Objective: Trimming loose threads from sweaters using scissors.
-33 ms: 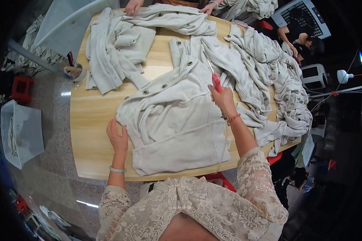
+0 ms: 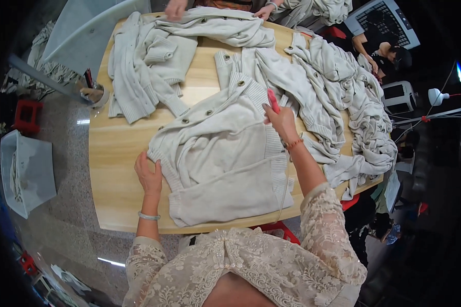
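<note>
An off-white knitted cardigan (image 2: 215, 153) with dark buttons lies folded in front of me on the table. My left hand (image 2: 148, 173) rests at its left ribbed edge, fingers spread and touching the knit. My right hand (image 2: 283, 124) is closed around a red-handled tool (image 2: 273, 101) above the cardigan's right ribbed edge. The tool points away from me; its thin metal end is hard to make out against the pale knit, so I cannot tell its kind. A thin pale cord (image 2: 285, 187) runs down below my right wrist over the cardigan's edge.
More off-white cardigans (image 2: 358, 107) are heaped along the right of the wooden table (image 2: 123, 179). Across it, another person's hands (image 2: 264, 12) are at a buttoned cardigan (image 2: 133, 71). A cup of tools (image 2: 98, 95) stands at the left edge; a white bin (image 2: 36, 166) is on the floor.
The other person's hand at the far edge has moved slightly right and is blurred. My right hand and the red-handled tool have shifted slightly left; the metal end shows less. My left hand stays put.
</note>
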`<control>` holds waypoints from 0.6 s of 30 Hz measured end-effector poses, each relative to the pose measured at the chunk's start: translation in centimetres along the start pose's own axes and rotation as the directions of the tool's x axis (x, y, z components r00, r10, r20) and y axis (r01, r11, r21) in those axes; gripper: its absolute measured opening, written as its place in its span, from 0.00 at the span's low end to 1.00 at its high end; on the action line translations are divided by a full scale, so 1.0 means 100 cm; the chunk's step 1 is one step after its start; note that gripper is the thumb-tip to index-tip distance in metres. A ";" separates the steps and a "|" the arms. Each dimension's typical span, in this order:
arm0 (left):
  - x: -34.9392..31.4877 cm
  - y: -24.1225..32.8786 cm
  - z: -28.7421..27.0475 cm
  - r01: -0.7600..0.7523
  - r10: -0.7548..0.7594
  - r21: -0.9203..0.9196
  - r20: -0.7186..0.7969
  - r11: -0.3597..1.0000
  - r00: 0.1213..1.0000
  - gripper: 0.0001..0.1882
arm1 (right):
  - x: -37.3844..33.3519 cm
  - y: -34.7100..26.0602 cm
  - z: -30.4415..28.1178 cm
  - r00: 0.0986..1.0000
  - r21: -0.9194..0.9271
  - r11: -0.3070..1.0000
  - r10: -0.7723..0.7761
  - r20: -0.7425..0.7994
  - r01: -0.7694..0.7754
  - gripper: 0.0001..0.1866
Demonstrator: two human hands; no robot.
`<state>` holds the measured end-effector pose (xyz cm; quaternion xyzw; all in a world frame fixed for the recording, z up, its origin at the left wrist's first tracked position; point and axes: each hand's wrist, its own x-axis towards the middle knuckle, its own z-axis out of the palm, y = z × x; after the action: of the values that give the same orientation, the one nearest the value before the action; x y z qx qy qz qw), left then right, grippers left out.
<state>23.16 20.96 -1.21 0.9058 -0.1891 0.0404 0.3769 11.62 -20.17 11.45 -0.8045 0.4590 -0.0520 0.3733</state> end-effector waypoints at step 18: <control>0.014 0.050 -0.069 -0.270 0.276 -0.096 0.054 0.958 0.960 0.15 | -0.008 -0.007 -0.065 0.965 0.036 0.964 -0.262 -0.006 0.262 0.16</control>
<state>23.01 22.09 7.32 0.8545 -0.3262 0.0534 0.4008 8.92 -22.95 16.74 -0.8512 0.3478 -0.1099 0.3773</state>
